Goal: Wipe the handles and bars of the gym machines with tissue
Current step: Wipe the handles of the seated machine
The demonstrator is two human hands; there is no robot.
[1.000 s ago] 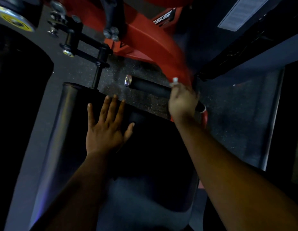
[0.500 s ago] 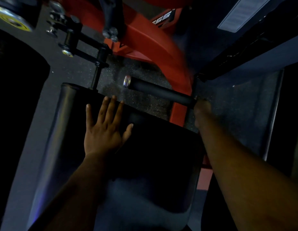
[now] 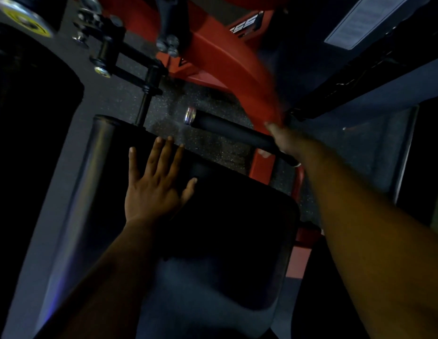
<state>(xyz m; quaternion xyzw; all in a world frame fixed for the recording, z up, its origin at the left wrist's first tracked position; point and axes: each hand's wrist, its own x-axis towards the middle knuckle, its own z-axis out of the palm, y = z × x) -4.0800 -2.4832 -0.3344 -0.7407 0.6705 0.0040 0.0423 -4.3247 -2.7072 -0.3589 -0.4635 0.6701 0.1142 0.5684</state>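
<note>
Speckled dark rubber floor (image 3: 213,145) shows open between the black padded seat (image 3: 225,216) and black foam-covered handle (image 3: 227,129). The curved red steel frame (image 3: 237,77) blocks passage beyond the handle.

Left hand (image 3: 154,189) flat on pad (image 3: 237,216); right hand (image 3: 284,140) grips handle (image 3: 227,129).

hands: two are showing, left hand (image 3: 154,189), right hand (image 3: 285,139)
handle (image 3: 231,130): one
seat pad (image 3: 213,216): one
tissue: possibly one, hidden
</note>
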